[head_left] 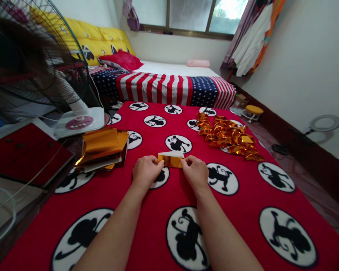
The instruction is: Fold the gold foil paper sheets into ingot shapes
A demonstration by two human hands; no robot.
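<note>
Between my two hands is a small sheet of gold foil paper [171,160], partly folded, with a strip of its white backing showing along the far edge. My left hand [148,171] pinches its left end between thumb and fingers. At the right end, my right hand [195,173] pinches it the same way. To the left lies a stack of flat gold foil sheets [103,146], some with pale undersides showing. Several folded gold foil pieces [226,135] sit in rows to the right, beyond my right hand.
A red cloth with monkey prints [186,195] covers the surface under my hands. An electric fan [76,118] stands at the left, its blades blurred. Behind is a bed with a striped and starred cover [158,88]. A yellow stool [253,110] is by the right wall.
</note>
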